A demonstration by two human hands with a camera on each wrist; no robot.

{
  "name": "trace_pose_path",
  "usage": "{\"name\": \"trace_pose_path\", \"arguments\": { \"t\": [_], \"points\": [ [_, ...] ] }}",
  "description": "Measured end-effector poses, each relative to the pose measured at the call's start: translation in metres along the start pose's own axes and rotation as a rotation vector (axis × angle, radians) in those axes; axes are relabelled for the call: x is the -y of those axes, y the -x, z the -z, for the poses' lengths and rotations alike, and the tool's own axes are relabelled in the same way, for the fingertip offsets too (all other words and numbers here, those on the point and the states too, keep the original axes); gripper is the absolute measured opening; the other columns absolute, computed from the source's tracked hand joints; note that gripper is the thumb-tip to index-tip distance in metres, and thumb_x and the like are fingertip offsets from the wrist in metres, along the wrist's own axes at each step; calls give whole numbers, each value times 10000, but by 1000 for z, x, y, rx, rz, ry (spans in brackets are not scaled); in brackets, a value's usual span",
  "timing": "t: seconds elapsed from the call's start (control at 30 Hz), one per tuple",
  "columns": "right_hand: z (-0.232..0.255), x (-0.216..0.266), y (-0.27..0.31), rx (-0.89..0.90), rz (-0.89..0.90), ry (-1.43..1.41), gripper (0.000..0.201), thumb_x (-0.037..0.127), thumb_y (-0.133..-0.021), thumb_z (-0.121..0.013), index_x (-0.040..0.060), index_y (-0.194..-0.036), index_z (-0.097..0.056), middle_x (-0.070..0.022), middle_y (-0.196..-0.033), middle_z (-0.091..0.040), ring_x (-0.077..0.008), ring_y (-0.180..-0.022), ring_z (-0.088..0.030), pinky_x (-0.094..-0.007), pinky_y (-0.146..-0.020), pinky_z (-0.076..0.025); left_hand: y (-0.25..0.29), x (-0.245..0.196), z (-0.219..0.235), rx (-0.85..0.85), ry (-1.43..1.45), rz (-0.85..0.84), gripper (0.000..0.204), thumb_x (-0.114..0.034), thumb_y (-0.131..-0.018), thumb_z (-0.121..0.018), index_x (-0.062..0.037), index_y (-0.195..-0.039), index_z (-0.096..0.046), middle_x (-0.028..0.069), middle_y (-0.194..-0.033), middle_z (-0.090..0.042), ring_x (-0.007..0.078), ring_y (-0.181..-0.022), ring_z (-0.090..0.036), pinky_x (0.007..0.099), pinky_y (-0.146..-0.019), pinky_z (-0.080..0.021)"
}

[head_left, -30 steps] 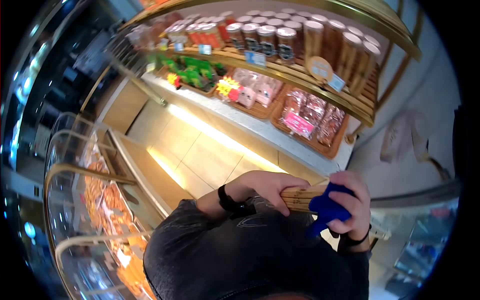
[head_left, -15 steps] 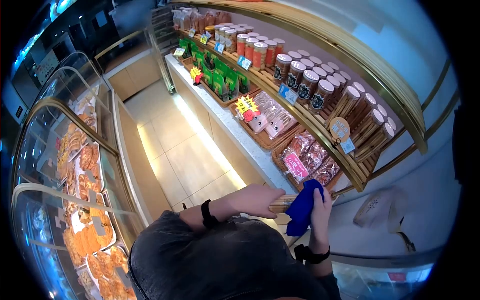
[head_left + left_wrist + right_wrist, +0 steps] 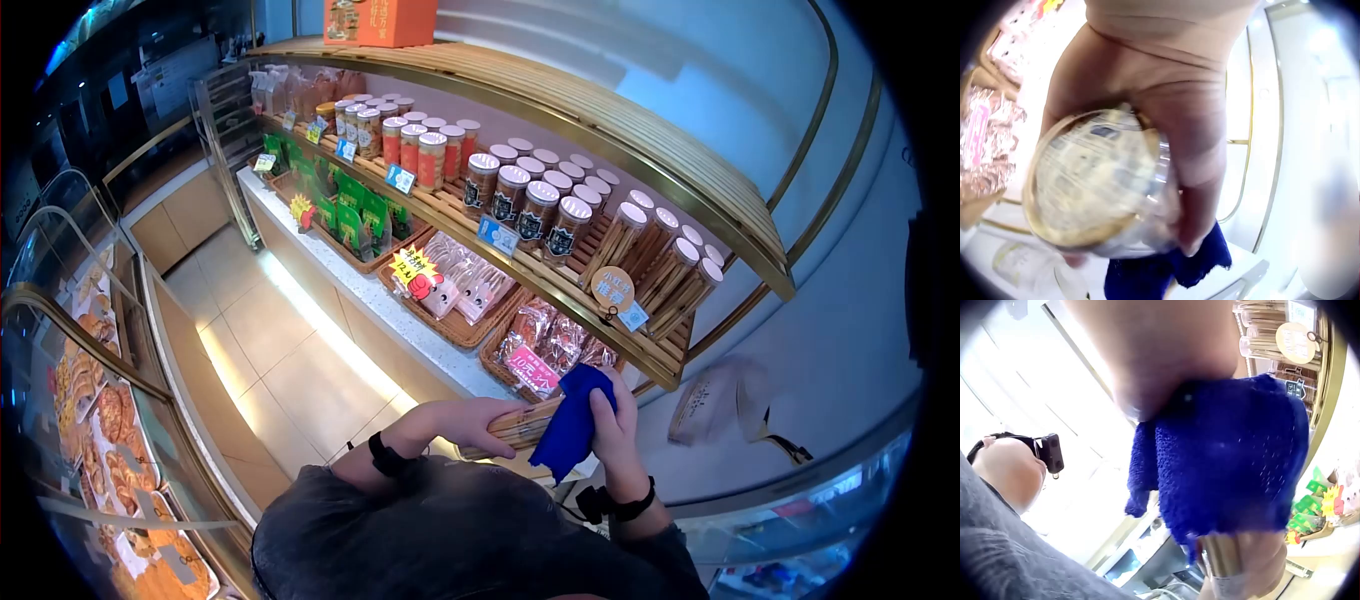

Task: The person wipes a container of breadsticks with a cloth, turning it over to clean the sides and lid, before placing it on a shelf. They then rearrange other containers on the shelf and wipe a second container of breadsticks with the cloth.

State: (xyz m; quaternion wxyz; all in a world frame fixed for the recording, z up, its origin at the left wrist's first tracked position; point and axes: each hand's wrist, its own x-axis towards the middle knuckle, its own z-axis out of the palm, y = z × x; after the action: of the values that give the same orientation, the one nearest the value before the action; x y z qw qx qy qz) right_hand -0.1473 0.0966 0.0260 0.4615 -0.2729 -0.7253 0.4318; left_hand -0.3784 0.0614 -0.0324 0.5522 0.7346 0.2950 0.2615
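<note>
While the left hand [image 3: 478, 417] wraps its fingers round a tall clear jar [image 3: 522, 426] held level over the bench [image 3: 440, 355], the right hand [image 3: 612, 420] presses a blue cloth [image 3: 570, 425] round its far end. Smooth, rigid plastic probably slips; gripping mid-barrel seems safest.

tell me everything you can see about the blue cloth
The blue cloth is a deep blue, knitted-looking fabric with a nubbly, open weave. It is bunched rather than spread flat. The right hand presses it round one end of a clear jar of stick snacks, and a loose corner hangs down below the jar. The left hand grips the jar's other end; its fingertips lie close to the cloth. It is held in the air near the display shelf.
</note>
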Motion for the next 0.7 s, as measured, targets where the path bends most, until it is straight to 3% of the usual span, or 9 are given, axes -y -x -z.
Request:
{"name": "trace_pose_path", "arguments": {
  "t": [0.03,0.13,0.23,0.4,0.43,0.5,0.57,0.63,0.7],
  "points": [
    [-3,-8,-3,-9,-141,-63,182,124,-913,-489,-20,-1004,-555,-72,-890,-553,-143,-804,-532,-273,-733,-426,3,-10,4,4,0,-15,641,-264,-765,-731,-28,-1281,-433,116,-1115,-600,158,-975,-578,329,-808,-464],
    [-12,-13,-13,-12,-308,-102,183,150,-936,-474,8,-1016,-557,-23,-868,-569,-92,-789,-528,-225,-714,-423,10,-31,20,-138,-465,164,618,-381,-738,-703,-136,-1258,-476,149,-978,-646,334,-835,-633,380,-749,-493],
    [-10,-13,-22,-1,-393,-71,209,181,-949,-452,14,-1002,-567,-16,-847,-588,-80,-772,-536,-217,-700,-427,6,-25,27,-186,-620,129,623,-421,-735,-686,-133,-1250,-487,146,-1001,-644,349,-830,-633,397,-737,-503],
    [-3,-2,-40,116,-503,-54,205,191,-959,-492,26,-877,-581,15,-754,-520,-61,-724,-493,-229,-647,-405,-3,-12,40,-115,-555,35,664,-438,-741,-678,-138,-1291,-457,157,-1025,-641,360,-878,-628,412,-764,-503],
    [-2,1,-43,166,-538,-15,230,195,-963,-482,15,-873,-593,13,-762,-549,-62,-732,-503,-220,-657,-413,-6,-10,44,-25,-506,84,702,-414,-735,-696,-137,-1324,-433,160,-1093,-621,366,-936,-612,406,-810,-494],
    [-6,14,-49,211,-593,-68,267,221,-964,-488,-4,-880,-604,8,-791,-582,-67,-747,-518,-214,-675,-423,-8,13,49,27,-375,-91,738,-363,-735,-726,-113,-1352,-409,165,-1181,-581,336,-1033,-584,393,-883,-463],
    [-9,19,-53,260,-561,-70,282,233,-959,-503,-26,-917,-603,-13,-834,-608,-78,-779,-536,-231,-691,-439,-12,29,50,39,-280,-206,743,-359,-735,-723,-102,-1350,-397,185,-1134,-599,327,-1037,-589,385,-897,-458],
    [-16,20,-55,212,-403,-176,286,245,-950,-517,-28,-925,-598,-28,-857,-595,-88,-788,-535,-243,-697,-442,-11,26,58,175,-171,-127,757,-301,-737,-741,-50,-1355,-384,176,-1210,-558,284,-1108,-547,370,-940,-428],
    [-17,5,-55,214,-153,-366,353,318,-910,-565,-34,-923,-595,-111,-935,-548,-187,-829,-548,-274,-782,-436,-28,87,53,212,8,-331,761,-296,-748,-737,-44,-1367,-373,158,-1234,-540,244,-1123,-522,358,-951,-417]
  ]
}}
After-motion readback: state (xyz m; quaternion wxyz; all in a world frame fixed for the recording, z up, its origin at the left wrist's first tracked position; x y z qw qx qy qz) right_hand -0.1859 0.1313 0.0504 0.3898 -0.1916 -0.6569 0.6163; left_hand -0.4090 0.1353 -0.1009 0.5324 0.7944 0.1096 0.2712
